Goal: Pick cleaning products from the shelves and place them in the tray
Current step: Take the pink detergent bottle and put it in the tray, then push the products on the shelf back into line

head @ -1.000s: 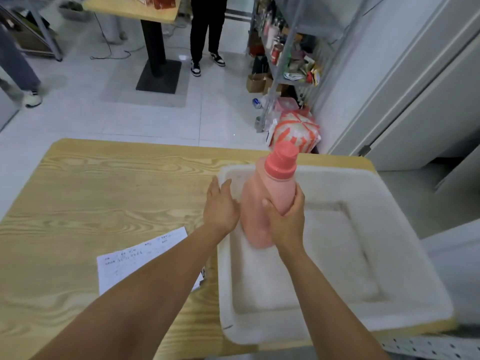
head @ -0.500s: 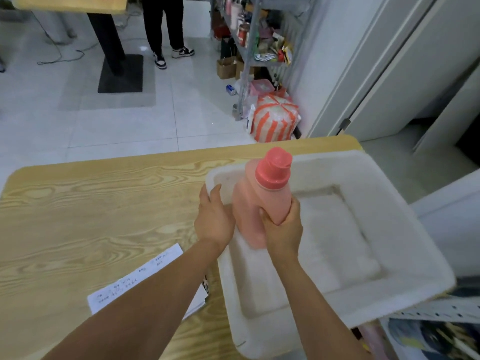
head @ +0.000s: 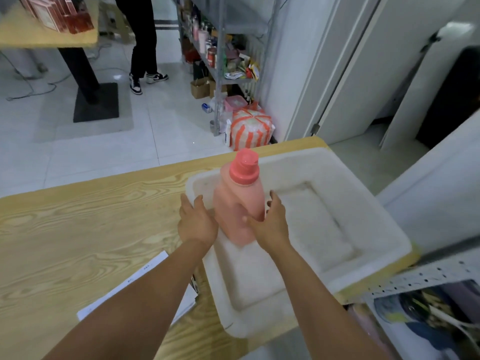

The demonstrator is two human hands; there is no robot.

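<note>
Wooden counter (head: 78, 229), printed paper sheet (head: 140, 275) at its near side, partly under the left forearm. Left hand (head: 197, 224): fingers straight and together, lying flat at the tray's left rim, just beside the bottle; can't tell if it touches. Pink bottle (head: 241, 201) with pink cap (head: 244, 167) stands upright in the left part of the white foam tray (head: 298, 162). Right hand (head: 272, 224): fingers spread and loose around the bottle's lower right side, thumb touching its front, no firm grip. Stocked metal shelves (head: 220, 48) far behind on the floor.
</note>
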